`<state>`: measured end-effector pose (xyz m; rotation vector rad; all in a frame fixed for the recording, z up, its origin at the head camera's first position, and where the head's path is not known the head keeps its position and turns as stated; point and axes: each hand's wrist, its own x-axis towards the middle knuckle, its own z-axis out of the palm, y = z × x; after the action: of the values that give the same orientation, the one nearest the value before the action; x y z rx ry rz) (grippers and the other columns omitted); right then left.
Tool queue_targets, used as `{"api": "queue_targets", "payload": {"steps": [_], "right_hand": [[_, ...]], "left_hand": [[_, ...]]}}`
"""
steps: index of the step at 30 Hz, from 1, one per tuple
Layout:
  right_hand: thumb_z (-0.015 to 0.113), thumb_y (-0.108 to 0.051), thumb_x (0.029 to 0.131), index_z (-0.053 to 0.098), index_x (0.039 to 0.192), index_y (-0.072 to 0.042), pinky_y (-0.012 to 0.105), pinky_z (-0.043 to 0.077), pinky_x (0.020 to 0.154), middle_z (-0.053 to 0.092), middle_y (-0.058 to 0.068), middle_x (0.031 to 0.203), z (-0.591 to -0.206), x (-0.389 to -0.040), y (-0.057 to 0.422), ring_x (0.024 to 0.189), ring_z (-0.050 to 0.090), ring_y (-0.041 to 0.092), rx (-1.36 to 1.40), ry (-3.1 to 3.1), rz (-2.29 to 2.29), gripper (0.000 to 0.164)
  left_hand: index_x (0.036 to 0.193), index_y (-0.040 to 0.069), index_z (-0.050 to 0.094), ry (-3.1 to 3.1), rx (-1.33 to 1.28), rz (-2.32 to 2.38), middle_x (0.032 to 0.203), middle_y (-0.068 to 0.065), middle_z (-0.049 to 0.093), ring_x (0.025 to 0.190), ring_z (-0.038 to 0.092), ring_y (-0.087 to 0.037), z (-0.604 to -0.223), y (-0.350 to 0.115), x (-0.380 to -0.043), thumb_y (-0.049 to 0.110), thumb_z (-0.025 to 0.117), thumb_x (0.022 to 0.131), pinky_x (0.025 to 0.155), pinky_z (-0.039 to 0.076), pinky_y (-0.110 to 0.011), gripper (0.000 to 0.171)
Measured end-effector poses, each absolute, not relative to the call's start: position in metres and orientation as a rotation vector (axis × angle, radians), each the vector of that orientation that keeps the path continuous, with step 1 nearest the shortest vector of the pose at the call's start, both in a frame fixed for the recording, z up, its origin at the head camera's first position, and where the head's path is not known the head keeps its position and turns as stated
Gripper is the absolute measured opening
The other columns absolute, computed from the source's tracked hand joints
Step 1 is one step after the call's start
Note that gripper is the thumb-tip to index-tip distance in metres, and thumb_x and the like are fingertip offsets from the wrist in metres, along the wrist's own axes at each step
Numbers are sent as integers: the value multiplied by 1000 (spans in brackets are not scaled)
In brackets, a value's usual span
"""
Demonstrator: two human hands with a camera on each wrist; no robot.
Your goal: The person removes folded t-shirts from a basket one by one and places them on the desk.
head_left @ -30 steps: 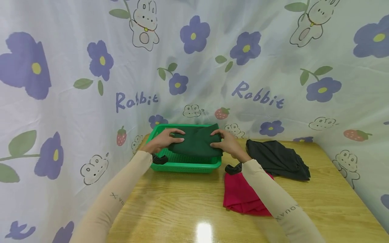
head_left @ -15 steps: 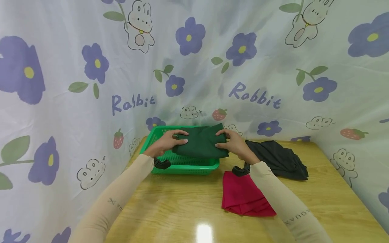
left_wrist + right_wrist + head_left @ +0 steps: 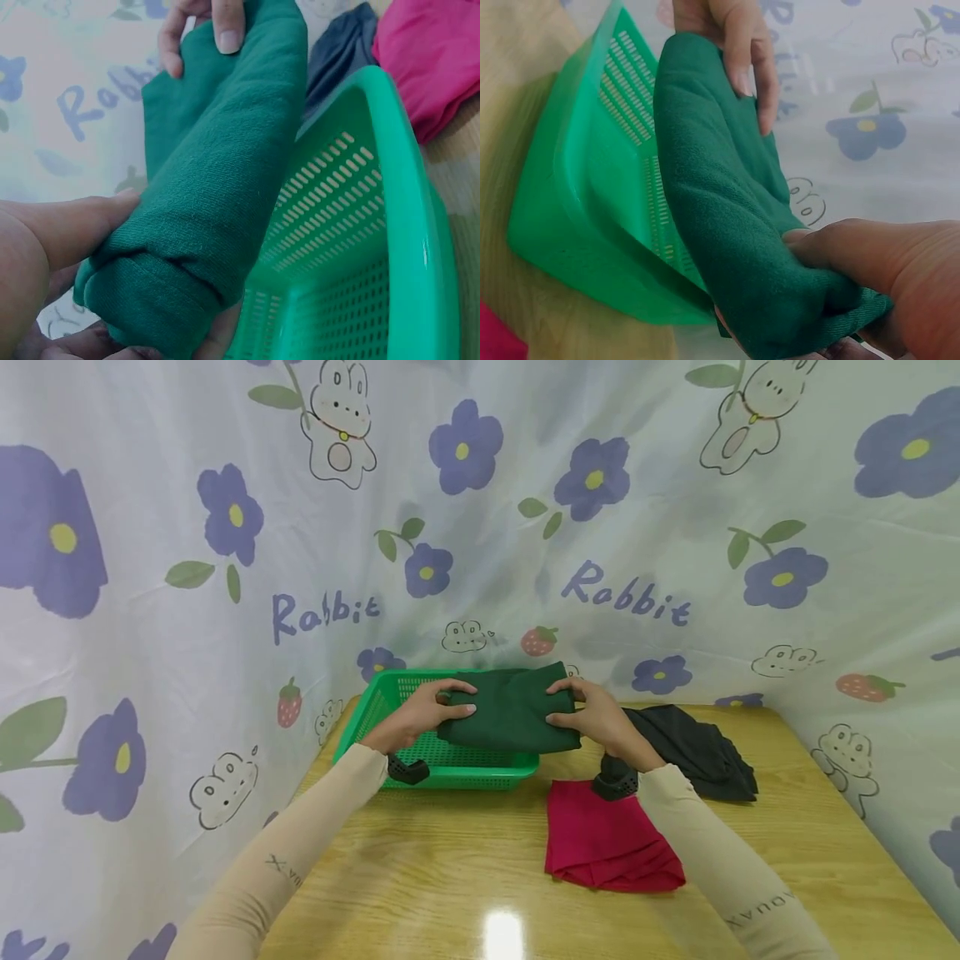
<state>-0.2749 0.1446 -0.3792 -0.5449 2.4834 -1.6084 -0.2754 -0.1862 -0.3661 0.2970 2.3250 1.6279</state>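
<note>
A folded dark green cloth garment is held up over the right part of the green plastic basket. My left hand grips its left end, thumb on the near face and other fingers partly hidden behind. At the opposite end my right hand pinches the cloth in the same way. In the left wrist view the green garment shows a thick rolled fold along its length, above the slotted basket wall. The right wrist view has the garment beside the basket's rim.
A crumpled red cloth lies on the wooden table in front of the basket, to the right. Farther back on the right is a dark grey garment. A printed curtain hangs close behind the table.
Both hands have shifted right with the green garment, so more of the basket's left inside shows. The right forearm has moved off the red cloth, and the head view has turned slightly.
</note>
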Motion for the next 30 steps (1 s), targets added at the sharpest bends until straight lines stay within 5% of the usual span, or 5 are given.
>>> {"api": "queue_targets", "payload": {"steps": [14, 30], "right_hand": [[79, -17, 94, 62, 135, -17, 42, 59, 80, 58, 21, 137, -382, -263, 177, 113, 64, 38, -512, 2553, -1561, 45], [81, -23, 92, 63, 134, -20, 38, 57, 73, 61, 20, 135, -390, -245, 214, 104, 65, 33, -472, 2669, -1467, 45]], "left_hand": [[137, 22, 64, 2303, 385, 1614, 124, -17, 61, 93, 65, -32, -370, -161, -270, 22, 74, 98, 80, 56, -41, 40], [136, 17, 64, 2202, 470, 1643, 125, -17, 63, 101, 69, -31, -374, -126, -258, 17, 75, 97, 85, 59, -45, 39]]}}
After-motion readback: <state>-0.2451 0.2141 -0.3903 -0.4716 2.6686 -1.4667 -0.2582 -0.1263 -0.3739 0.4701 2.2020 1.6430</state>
